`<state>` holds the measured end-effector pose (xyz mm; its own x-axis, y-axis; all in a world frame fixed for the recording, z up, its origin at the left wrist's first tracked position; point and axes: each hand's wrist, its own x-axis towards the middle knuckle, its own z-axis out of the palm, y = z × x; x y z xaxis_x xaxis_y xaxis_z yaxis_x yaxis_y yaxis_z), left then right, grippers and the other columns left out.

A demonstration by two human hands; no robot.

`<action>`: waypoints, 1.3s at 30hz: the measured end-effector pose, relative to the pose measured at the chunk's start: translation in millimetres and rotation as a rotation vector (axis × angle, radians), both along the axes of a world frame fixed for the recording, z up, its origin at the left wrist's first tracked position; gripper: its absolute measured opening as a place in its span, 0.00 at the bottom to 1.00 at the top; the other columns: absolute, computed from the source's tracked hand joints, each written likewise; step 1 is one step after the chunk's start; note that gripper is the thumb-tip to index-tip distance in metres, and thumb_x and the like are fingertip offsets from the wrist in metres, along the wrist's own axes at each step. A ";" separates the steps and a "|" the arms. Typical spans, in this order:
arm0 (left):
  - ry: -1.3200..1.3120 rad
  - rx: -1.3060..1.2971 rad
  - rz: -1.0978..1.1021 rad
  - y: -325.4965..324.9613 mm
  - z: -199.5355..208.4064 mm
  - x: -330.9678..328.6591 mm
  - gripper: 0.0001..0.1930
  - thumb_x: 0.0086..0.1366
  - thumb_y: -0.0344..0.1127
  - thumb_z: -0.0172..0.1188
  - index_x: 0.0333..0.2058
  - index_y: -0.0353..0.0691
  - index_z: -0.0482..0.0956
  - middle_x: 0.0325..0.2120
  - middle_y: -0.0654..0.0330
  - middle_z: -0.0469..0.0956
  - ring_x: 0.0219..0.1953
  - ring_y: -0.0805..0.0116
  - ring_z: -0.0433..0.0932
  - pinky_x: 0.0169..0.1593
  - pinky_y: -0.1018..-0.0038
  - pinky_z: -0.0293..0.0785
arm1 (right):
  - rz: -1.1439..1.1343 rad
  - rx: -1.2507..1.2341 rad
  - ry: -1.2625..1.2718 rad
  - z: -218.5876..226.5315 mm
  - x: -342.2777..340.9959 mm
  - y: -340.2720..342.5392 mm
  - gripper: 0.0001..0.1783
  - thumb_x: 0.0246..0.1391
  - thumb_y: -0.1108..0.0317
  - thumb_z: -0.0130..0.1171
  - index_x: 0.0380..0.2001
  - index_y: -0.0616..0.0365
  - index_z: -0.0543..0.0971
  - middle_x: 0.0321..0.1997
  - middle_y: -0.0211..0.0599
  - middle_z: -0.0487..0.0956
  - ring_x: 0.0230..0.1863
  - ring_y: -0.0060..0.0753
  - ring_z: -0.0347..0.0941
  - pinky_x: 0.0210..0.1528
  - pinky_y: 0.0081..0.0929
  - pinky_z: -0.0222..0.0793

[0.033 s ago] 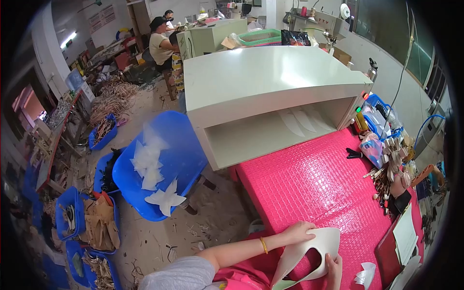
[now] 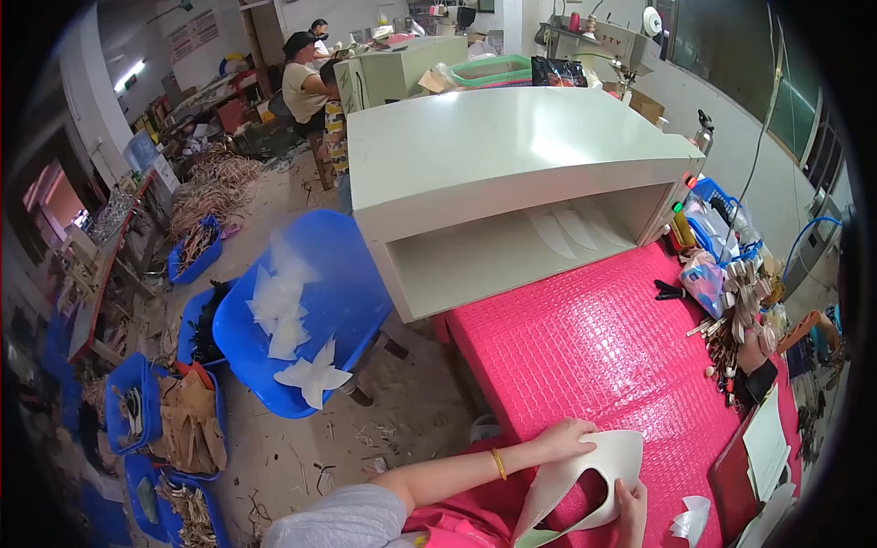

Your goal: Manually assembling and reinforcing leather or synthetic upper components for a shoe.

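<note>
Left hand (image 2: 565,440) pinches white cut-out piece (image 2: 551,482) at its far edge, right hand (image 2: 630,510) grips its right edge, both closed on it.

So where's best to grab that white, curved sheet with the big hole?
Probably pinch the white curved sheet by its outer edges, one hand from each side, much as the left hand does at the top and the right hand at the right. Its cut-out middle offers nothing to grip.
</note>
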<state>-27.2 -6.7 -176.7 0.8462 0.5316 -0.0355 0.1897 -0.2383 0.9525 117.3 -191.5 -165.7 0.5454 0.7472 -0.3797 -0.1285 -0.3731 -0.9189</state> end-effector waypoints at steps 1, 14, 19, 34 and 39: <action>0.007 0.006 0.005 0.2 0.8 -0.2 0.19 0.50 0.39 0.54 0.38 0.32 0.73 0.31 0.47 0.75 0.35 0.56 0.76 0.40 0.68 0.70 | -0.011 0.005 -0.011 -2.0 0.8 -0.9 0.15 0.48 0.70 0.52 0.39 0.68 0.71 0.33 0.36 0.75 0.30 0.23 0.70 0.32 0.19 0.65; -0.039 0.002 0.042 -1.5 -3.3 -0.5 0.18 0.49 0.38 0.54 0.36 0.33 0.74 0.30 0.46 0.75 0.34 0.53 0.75 0.39 0.65 0.69 | 0.010 0.016 -0.013 -2.1 -0.4 -1.0 0.15 0.49 0.68 0.52 0.39 0.67 0.71 0.32 0.35 0.75 0.30 0.21 0.69 0.30 0.17 0.64; -0.048 0.010 0.042 -1.5 -1.2 -0.3 0.17 0.48 0.38 0.54 0.35 0.33 0.74 0.29 0.46 0.75 0.34 0.53 0.75 0.39 0.65 0.69 | -0.041 0.034 -0.009 -5.1 -1.3 -1.3 0.15 0.48 0.69 0.53 0.38 0.67 0.70 0.32 0.34 0.74 0.29 0.22 0.69 0.30 0.18 0.64; -0.008 0.040 0.024 -1.7 0.8 -1.9 0.19 0.51 0.41 0.54 0.38 0.33 0.73 0.30 0.47 0.75 0.34 0.54 0.75 0.39 0.67 0.70 | -0.004 0.016 -0.029 -5.0 2.0 -2.8 0.15 0.48 0.68 0.54 0.38 0.68 0.71 0.29 0.34 0.75 0.26 0.21 0.69 0.28 0.18 0.64; -0.028 0.064 0.042 -2.8 0.6 -2.0 0.19 0.51 0.40 0.54 0.38 0.33 0.73 0.29 0.46 0.75 0.33 0.54 0.76 0.38 0.67 0.70 | -0.002 0.045 -0.003 -8.7 2.4 -3.6 0.15 0.48 0.68 0.53 0.37 0.68 0.72 0.29 0.33 0.75 0.26 0.21 0.69 0.29 0.18 0.64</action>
